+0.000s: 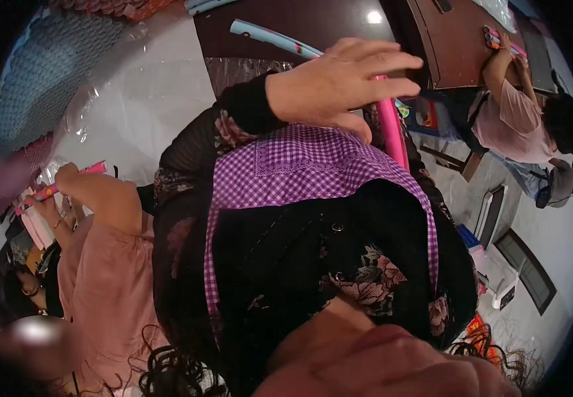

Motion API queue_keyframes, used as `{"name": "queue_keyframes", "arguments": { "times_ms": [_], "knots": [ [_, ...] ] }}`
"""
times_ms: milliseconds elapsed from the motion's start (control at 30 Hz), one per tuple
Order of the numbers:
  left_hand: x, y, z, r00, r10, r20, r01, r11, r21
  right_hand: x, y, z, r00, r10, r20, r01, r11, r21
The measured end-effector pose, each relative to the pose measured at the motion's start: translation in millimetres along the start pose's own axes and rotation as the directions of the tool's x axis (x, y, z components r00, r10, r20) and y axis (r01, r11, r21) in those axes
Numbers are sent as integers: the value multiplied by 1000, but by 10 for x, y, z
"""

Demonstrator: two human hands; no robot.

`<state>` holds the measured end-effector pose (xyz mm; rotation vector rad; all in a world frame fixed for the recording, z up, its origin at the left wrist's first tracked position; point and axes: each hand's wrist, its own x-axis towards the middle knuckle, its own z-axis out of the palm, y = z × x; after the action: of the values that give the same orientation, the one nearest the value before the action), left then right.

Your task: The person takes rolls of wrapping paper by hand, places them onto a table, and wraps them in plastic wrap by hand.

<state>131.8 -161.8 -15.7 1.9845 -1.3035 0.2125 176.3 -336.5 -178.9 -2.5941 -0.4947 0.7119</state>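
My left hand [346, 83] reaches across in front of my chest, palm down, with the fingers spread and pointing right. A bright pink roll [390, 126] stands out from under these fingers and runs down beside the purple checked apron [313, 165]; whether the hand touches it cannot be told. A light blue patterned roll [270, 38] slants over the dark table [319, 16], and its near end passes behind the hand. My right hand is not in view; part of the dark right sleeve shows beside the apron.
Blue bubbled wrap [51, 73] and clear plastic film [144, 99] lie at the left. A person in pink [104, 264] at the left holds a pink patterned roll [68, 185]. Another person [515, 126] works at a brown table [452, 49] at the upper right.
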Motion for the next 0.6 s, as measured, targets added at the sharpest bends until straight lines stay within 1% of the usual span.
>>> {"name": "queue_keyframes", "arguments": {
  "times_ms": [33,100,133,200,233,300,333,400,467,500,567,600],
  "knots": [
    [109,3,38,996,84,23,-82,993,-87,-82,-112,-8,1000,22,-10,-22,1000,-20],
    [224,67,163,979,173,107,-173,985,-6,-189,-274,-4,997,71,-14,-71,996,-50],
    [252,62,261,967,253,28,-253,968,-4,-260,-364,7,996,88,-24,-89,995,-47],
    [235,42,357,924,277,265,-289,957,6,-243,-399,7,995,95,-21,-96,995,-41],
    [212,-8,464,924,328,194,-336,942,7,-245,-418,30,995,94,-33,-94,995,-13],
    [218,-75,556,919,350,180,-358,934,11,-158,-208,101,999,9,-46,-5,998,70],
    [223,-51,496,918,363,162,-373,927,37,-102,-53,209,996,-61,-65,70,987,147],
    [207,-74,512,916,367,160,-384,919,91,213,54,232,995,52,-82,-13,910,414],
    [201,-111,471,914,367,171,-393,907,154,286,90,266,992,74,-99,-18,881,473],
    [190,-145,457,914,364,176,-393,905,166,293,93,266,992,69,-103,-13,881,472],
    [150,-192,453,920,340,196,-360,929,80,249,112,291,993,52,-104,4,882,472],
    [144,-209,437,921,337,198,-359,930,86,250,141,316,994,45,-103,9,882,472]
  ]
}}
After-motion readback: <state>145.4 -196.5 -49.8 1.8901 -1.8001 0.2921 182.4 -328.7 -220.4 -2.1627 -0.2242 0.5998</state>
